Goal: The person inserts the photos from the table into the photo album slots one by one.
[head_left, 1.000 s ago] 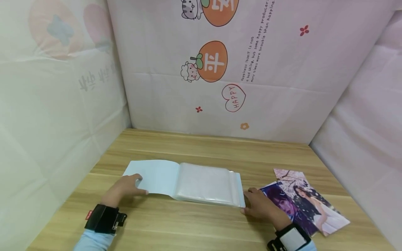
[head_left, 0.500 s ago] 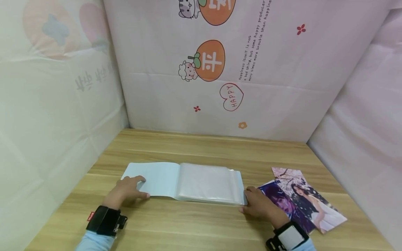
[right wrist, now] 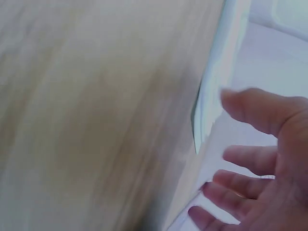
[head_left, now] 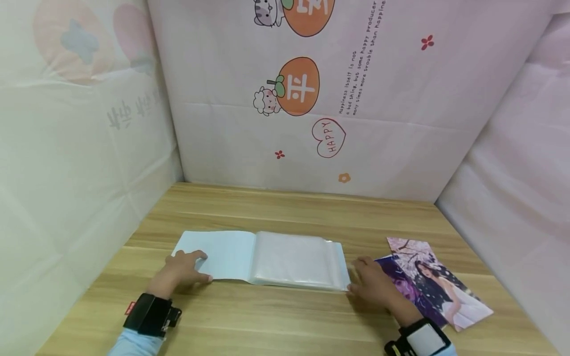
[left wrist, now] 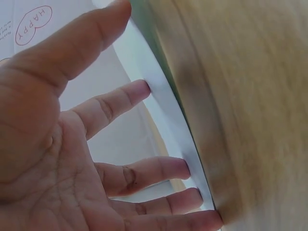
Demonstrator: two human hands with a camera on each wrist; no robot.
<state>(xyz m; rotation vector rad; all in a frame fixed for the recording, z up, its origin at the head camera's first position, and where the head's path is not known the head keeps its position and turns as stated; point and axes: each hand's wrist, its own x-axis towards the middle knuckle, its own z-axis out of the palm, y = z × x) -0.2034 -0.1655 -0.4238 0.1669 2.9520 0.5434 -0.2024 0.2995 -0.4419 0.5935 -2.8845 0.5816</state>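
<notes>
A photo album (head_left: 294, 259) with clear plastic sleeves lies open on the wooden table, its pale blue cover (head_left: 227, 252) spread flat to the left. My left hand (head_left: 180, 272) rests on that cover's left part, fingers extended; in the left wrist view the fingertips (left wrist: 180, 168) press along the cover's surface. Just off the album's right edge is my right hand (head_left: 374, 282), its fingers loosely spread with nothing between them. In the right wrist view the thumb (right wrist: 255, 108) is beside the album's corner (right wrist: 204, 125).
Two overlapping photo prints lie to the right, partly behind my right hand: a purple portrait (head_left: 403, 284) beneath a picture of a person among blossoms (head_left: 445, 291). White printed cloth (head_left: 311, 148) walls in the wooden table (head_left: 285, 321) at the back and both sides.
My right hand has let go of the album's right edge and shifted slightly right toward the photos. The left hand stays on the cover, and the album has settled flat.
</notes>
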